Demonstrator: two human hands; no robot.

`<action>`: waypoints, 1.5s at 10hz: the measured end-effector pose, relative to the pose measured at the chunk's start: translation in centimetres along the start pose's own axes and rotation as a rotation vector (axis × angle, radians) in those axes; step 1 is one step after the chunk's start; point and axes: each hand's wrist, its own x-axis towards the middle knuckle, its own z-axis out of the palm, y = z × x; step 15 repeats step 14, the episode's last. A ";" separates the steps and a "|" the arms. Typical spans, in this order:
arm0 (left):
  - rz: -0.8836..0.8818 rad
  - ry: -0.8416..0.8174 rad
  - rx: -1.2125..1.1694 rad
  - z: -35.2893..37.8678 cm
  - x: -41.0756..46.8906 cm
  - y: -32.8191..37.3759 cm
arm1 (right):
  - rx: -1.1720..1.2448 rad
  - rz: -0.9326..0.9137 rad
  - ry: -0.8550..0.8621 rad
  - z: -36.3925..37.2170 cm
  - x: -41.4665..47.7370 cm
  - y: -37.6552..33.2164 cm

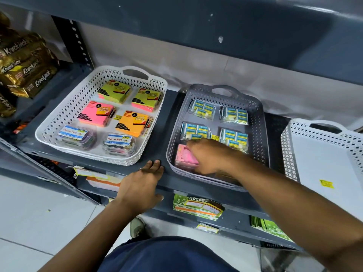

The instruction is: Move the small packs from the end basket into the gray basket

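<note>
The gray basket stands in the middle of the shelf. It holds several clear packs of blue-and-yellow erasers in two rows. At its front left corner lies a small pink pack, and my right hand is closed over it inside the basket. The end basket, white, sits at the right with a bare floor showing and only a yellow sticker. My left hand rests flat on the shelf's front edge, fingers spread, holding nothing.
A white basket at the left holds sticky-note pads and clip boxes. Gold biscuit packs are stacked at the far left. The upper shelf overhangs close above. Price tags hang below the shelf edge.
</note>
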 end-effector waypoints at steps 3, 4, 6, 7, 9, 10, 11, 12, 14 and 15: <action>-0.001 0.020 -0.026 0.2 0.0 -0.1 | 0.177 0.148 -0.122 -2.8 -2.6 5.2; -0.001 0.025 -0.028 0.4 0.0 -0.2 | 0.005 0.207 -0.250 -1.8 -4.8 6.0; -0.011 0.026 -0.025 0.5 -0.1 -0.1 | 0.066 0.202 -0.231 0.4 -5.5 5.7; -0.008 0.025 -0.023 0.5 0.0 -0.3 | 0.257 0.223 -0.276 -1.6 -5.2 7.7; -0.031 0.008 -0.013 0.5 0.2 -0.2 | 0.179 0.423 -0.060 -1.9 -0.4 10.6; -0.054 0.020 -0.013 0.3 0.4 0.0 | -0.015 0.426 -0.076 0.5 0.6 10.8; -0.069 0.021 -0.004 0.3 0.4 0.2 | -0.015 0.424 -0.027 0.8 0.7 11.2; -0.078 -0.003 0.038 0.3 0.7 0.7 | 0.148 0.471 0.065 0.4 0.0 11.0; -0.052 0.046 -0.005 0.2 -1.2 1.3 | 0.294 0.383 0.645 0.2 -6.5 7.6; -0.052 0.046 -0.005 0.2 -1.2 1.3 | 0.294 0.383 0.645 0.2 -6.5 7.6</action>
